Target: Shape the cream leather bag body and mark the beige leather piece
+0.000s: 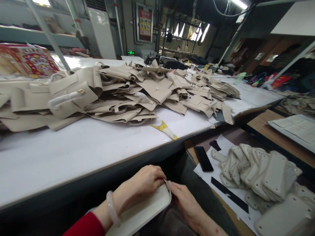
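A cream panel (145, 209) with a rounded corner and a raised edge lies across my lap, its near end cut off by the bottom of the picture. My left hand (145, 182), with a pale bangle at the wrist, rests over the panel's upper side, its fingers curled at the corner. From the other side my right hand (183, 200) pinches the same corner edge between thumb and fingers. Both sets of fingertips meet there. A small dark bit shows between them, too small to name.
Beige bag pieces (157, 88) are heaped along the white table (73, 157). A yellow forked tool (164, 129) lies near its edge. To the right sit a phone (203, 159), a black strip (230, 195) and stacked rounded panels with holes (275, 173).
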### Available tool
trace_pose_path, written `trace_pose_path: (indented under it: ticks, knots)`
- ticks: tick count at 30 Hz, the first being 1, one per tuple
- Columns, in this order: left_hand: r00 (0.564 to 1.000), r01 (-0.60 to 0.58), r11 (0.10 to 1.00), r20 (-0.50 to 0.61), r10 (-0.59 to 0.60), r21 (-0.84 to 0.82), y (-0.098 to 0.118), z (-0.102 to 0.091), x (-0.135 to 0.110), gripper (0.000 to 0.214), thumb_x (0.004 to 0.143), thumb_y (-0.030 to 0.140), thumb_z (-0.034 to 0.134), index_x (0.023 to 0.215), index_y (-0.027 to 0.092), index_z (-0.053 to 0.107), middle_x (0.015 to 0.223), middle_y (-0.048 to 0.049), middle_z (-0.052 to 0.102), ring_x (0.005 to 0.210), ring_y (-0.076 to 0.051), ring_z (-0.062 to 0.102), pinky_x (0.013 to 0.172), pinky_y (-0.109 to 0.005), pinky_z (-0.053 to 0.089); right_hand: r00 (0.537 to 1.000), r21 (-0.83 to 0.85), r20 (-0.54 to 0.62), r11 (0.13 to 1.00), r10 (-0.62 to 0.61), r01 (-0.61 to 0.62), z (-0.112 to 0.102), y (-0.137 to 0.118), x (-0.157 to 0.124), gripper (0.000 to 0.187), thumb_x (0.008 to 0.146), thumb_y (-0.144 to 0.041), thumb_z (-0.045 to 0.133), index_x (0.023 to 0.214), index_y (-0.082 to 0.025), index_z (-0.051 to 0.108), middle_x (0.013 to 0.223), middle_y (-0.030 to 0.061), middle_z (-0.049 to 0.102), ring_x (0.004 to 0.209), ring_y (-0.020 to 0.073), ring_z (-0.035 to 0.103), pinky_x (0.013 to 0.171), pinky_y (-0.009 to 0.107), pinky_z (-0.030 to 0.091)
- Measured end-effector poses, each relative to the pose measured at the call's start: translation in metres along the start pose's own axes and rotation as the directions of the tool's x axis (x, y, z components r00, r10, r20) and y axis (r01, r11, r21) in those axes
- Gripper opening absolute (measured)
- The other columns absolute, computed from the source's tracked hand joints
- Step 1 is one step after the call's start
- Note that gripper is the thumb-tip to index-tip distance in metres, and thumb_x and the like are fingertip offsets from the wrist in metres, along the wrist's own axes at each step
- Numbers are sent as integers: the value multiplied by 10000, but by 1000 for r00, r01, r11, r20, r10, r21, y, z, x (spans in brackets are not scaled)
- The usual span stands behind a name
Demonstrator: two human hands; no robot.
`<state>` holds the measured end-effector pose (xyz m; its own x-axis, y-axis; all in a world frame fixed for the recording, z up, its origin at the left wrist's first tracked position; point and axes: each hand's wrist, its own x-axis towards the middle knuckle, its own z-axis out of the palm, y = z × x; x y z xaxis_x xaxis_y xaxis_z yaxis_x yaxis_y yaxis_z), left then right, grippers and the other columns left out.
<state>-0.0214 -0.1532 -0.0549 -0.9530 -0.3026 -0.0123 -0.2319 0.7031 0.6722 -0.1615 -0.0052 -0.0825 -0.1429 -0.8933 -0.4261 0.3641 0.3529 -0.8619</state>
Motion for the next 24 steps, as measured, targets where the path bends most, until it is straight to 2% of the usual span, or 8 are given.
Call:
trace_pose_path:
  ticks: [3,7,11,17,24]
  knots:
    - [999,-36,999,2,36,12,-1,-1,0,194,905,101,584,956,185,751,952,-21,724,870,-175,675,821,-258,525,1000,-27,4,1000,-8,8,0,1,0,370,927,-510,664,986,-163,780,812,20,653,840,159,486,739,271,389]
    - [995,-101,995,9,101,23,1,-4,-3,178,913,77,584,955,156,737,1005,-46,725,921,-196,678,862,-268,533,1000,-71,20,997,-13,14,-3,7,5,381,944,-519,635,1017,-170,771,816,17,639,872,172,487,750,287,393]
    - [989,-143,990,22,143,-4,-1,-6,-4,161,911,50,599,954,129,732,990,-53,721,911,-189,674,867,-249,531,1000,-91,7,996,-8,9,-6,15,10,423,906,-553,674,975,-148,776,817,13,604,817,153,445,716,286,363]
    - [991,-136,990,11,136,-36,-7,-3,-6,176,908,61,582,977,109,737,1013,-88,722,935,-230,684,886,-302,544,999,-55,-25,998,22,-23,-4,19,11,427,879,-570,704,969,-161,788,820,27,629,794,151,447,694,288,356]
    - [998,-50,987,15,53,-156,-14,0,-2,276,843,87,575,1012,153,783,997,-76,752,910,-205,694,852,-271,532,986,91,14,981,168,-169,8,-2,8,441,699,-543,876,932,-173,820,767,36,689,756,136,509,703,241,415]
